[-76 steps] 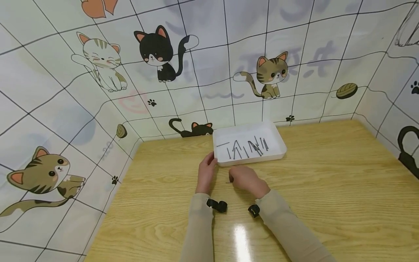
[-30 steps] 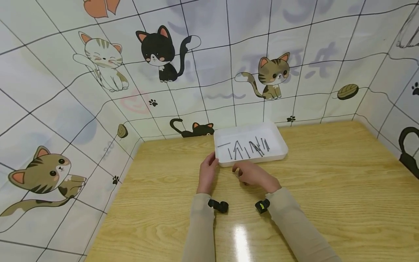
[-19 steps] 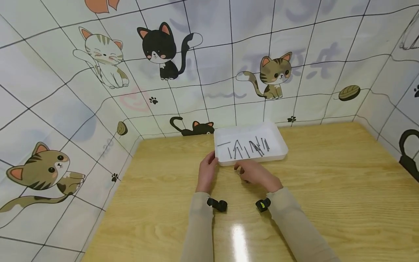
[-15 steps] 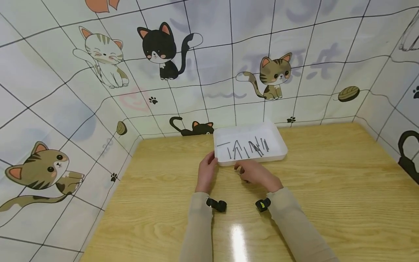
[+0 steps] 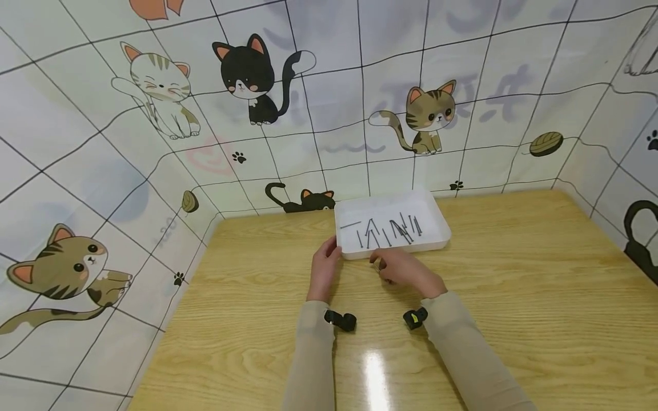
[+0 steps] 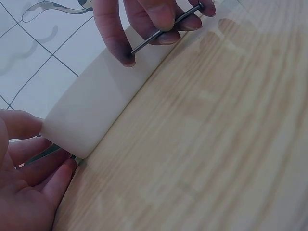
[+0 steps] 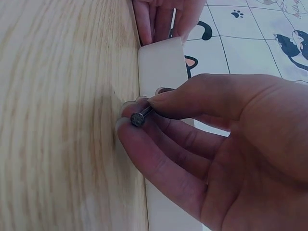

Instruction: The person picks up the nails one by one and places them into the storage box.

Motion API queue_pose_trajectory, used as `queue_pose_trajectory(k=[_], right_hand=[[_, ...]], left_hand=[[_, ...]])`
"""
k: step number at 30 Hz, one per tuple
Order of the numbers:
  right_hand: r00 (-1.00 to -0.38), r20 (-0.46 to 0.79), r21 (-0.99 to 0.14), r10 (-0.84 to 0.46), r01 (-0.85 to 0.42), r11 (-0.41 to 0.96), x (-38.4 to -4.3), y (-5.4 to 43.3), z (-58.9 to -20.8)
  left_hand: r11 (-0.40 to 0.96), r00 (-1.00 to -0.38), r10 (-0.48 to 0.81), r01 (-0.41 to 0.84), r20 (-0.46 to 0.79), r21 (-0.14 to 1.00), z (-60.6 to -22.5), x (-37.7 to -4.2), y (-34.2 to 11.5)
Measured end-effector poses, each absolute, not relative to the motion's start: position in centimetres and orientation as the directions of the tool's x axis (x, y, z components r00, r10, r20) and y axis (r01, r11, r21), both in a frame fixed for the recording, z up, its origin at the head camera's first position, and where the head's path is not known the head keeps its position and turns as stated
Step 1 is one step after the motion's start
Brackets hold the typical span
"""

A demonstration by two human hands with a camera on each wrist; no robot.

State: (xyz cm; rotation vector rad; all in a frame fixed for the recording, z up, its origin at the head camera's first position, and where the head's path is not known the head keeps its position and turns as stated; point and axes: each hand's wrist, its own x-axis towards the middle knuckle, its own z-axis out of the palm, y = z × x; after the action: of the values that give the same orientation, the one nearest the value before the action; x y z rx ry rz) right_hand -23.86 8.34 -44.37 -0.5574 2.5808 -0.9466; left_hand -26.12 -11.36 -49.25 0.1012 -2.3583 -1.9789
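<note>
A white shallow tray point(image 5: 393, 252) stands near the back wall, with several dark nails point(image 5: 360, 238) scattered over its floor. At its front left corner my left hand point(image 5: 324, 274) holds the tray, fingers along the end wall; the left wrist view shows the fingers point(image 6: 29, 183) bent against that corner. My right hand point(image 5: 403, 270) is just before the front wall, pinching a single nail point(image 6: 166, 29) between thumb and fingers. The round head of this nail point(image 7: 137, 119) faces the right wrist camera. Much of its shank is hidden behind the fingers in that view.
The wood-grain table point(image 5: 247, 319) spreads around the tray on both sides and in front. A white wall sheet point(image 5: 339, 103) with cat drawings rises directly behind it. Each wrist wears a black camera, such as the right one point(image 5: 414, 318).
From low before the tray, my right hand has risen slightly and moved right, turning so the nail shows between its fingers. My left hand stays at the tray corner.
</note>
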Motion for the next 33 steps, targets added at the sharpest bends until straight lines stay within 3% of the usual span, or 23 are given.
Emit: queue_pose_trajectory(k=[9, 17, 26, 33], right_hand=[[-0.891, -0.135, -0.646, -0.434, -0.253, 0.72, -23.9, 8.9, -43.9], [-0.952, 0.046, -0.634, -0.302, -0.262, 0.728, -24.4, 9.9, -42.7], [-0.957, 0.244, -0.658, -0.155, -0.281, 0.698, -26.7, 11.5, -42.6], [-0.982, 0.145, -0.729, -0.121, -0.189, 0.658, -29.0, 12.0, -42.7]], left_hand=[[0.17, -0.996, -0.092, -0.029, -0.014, 0.985, -49.3, -25.9, -11.5], [0.174, -0.995, -0.099, -0.036, -0.018, 0.984, -49.3, -26.1, -11.6], [0.158, -0.994, -0.095, -0.059, -0.045, 0.986, -49.5, -26.2, -11.2], [0.147, -0.996, -0.084, -0.05, -0.038, 0.988, -49.2, -26.1, -11.3]])
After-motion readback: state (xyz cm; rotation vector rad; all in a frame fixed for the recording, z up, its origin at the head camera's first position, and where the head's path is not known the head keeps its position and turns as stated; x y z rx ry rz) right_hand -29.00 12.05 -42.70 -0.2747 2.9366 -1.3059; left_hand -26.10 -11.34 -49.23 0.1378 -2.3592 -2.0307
